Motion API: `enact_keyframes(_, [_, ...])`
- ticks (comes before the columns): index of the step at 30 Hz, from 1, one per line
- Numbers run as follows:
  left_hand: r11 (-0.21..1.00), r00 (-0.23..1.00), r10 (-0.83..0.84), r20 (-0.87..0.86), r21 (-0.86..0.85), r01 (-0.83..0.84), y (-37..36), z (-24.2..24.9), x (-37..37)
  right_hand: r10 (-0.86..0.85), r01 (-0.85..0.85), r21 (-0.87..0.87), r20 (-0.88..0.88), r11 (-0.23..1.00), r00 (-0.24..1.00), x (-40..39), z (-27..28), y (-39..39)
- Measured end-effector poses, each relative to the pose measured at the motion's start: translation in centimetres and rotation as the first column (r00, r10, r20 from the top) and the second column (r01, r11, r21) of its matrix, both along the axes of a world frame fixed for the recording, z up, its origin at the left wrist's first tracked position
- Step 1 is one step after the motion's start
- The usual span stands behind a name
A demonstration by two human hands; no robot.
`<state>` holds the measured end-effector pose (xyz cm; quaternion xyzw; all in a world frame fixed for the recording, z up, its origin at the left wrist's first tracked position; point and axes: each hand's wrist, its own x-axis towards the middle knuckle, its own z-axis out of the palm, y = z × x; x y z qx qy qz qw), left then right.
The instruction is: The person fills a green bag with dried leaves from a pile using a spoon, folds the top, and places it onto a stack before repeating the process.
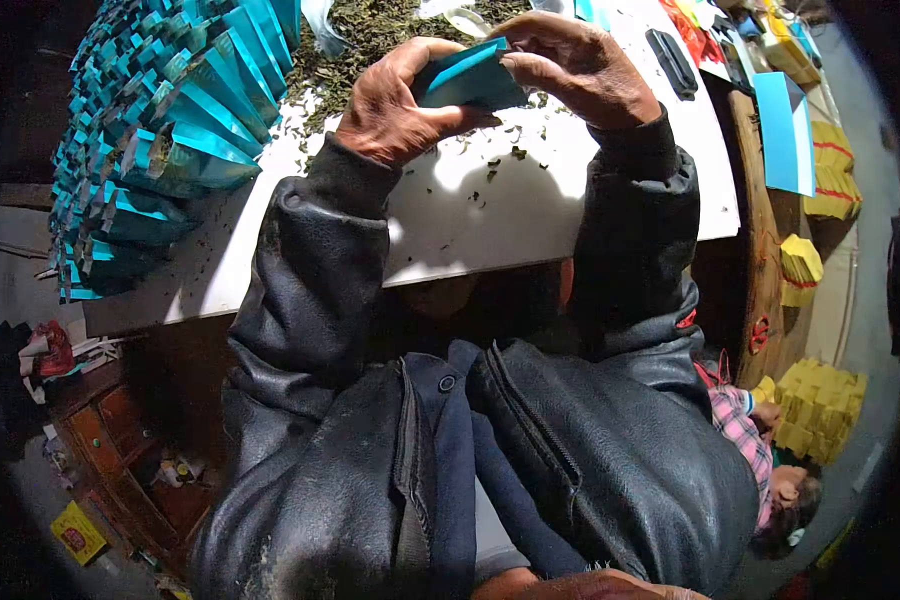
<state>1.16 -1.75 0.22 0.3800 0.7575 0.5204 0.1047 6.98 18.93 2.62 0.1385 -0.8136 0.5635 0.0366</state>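
Observation:
Between my hands, above the white tabletop, is a small blue paper packet (475,82), tilted. My left hand (398,105) is closed around its left side, with the thumb along the lower edge. At the upper right edge, my right hand (588,68) pinches the packet between thumb and fingers. Dried, dark green leaf pieces (385,25) lie heaped just behind my hands, and loose bits are scattered beneath them. What is inside the packet cannot be seen.
A large stack of blue packets (195,110) fans out at the left of the white tabletop (470,235). A black flat object (672,63) lies at the right. Farther right are a blue sheet (783,130) and yellow paper bundles (820,410). Another person (745,435) is at lower right.

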Motion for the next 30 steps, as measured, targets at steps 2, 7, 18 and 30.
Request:
enact_keyframes(2, [1.0,0.999,0.015,-0.029,-0.026,-0.016,0.0,0.2,0.1,0.004,-0.005,-0.006,-0.048,1.0,0.999,0.0,0.0,-0.1])
enact_keyframes(7, [0.999,0.998,0.045,-0.052,0.014,-0.045,0.0,-0.8,-0.4,-0.001,-0.002,-0.101,-0.028,0.995,1.0,-0.7,0.2,0.7])
enact_keyframes(18, [0.885,0.944,0.32,0.082,0.33,-0.329,-1.0,-1.5,-2.8,-0.38,0.626,0.435,-0.528,0.647,0.76,-2.7,-3.3,2.5])
enact_keyframes(30, [0.74,0.855,0.519,-0.001,0.501,-0.449,-1.9,-2.1,-4.4,-0.266,0.598,0.567,-0.561,0.567,0.784,-4.1,-4.4,1.2])
